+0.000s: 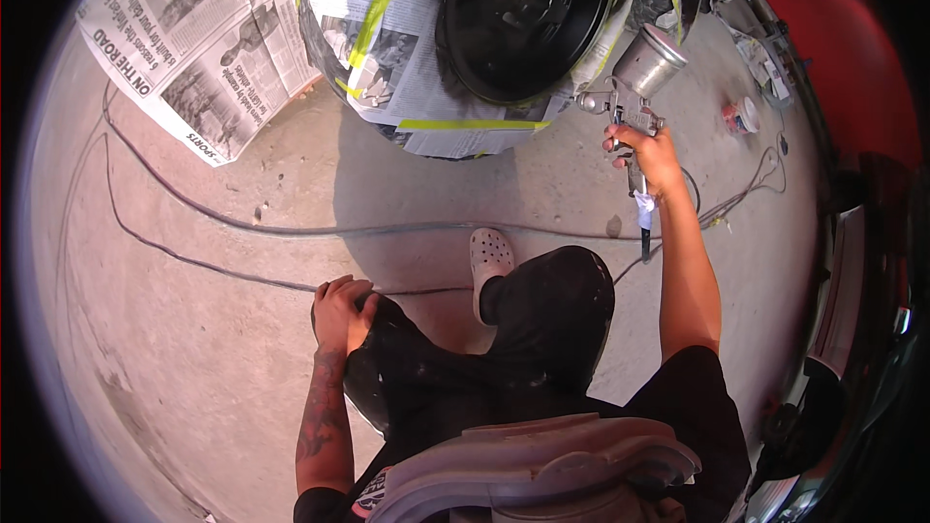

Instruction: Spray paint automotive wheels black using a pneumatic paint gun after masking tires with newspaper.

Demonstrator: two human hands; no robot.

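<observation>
Head view: looking down at a concrete floor [242, 358], with a red panel [843, 48] way out at 2 o'clock. Got a glossy black wheel [528, 58] up near 12, masked around with newspaper [465, 142] and yellow tape [470, 124], plus a loose newspaper sheet [203, 68] over at 10. Also spotted a dark hose [407, 229] snaking across the floor below.

Key bit: from the metal spray gun [632, 102], find the wheel at about 10 o'clock. Looks near, but can't tell the real gap. Note the gun's long axis running roughly 12 to 6, cup [654, 60] on top, nozzle [593, 102] toward 9. Gripped by the handle in the right hand [651, 157], so much nearer than the left hand [344, 308] at 8, draped loosely over the knee [383, 339], nothing seen in it.

Can't see anything blocking gun to wheel; just the hose between wheel and left hand. Smallest: a red-and-white tub [744, 116] at 2.
</observation>
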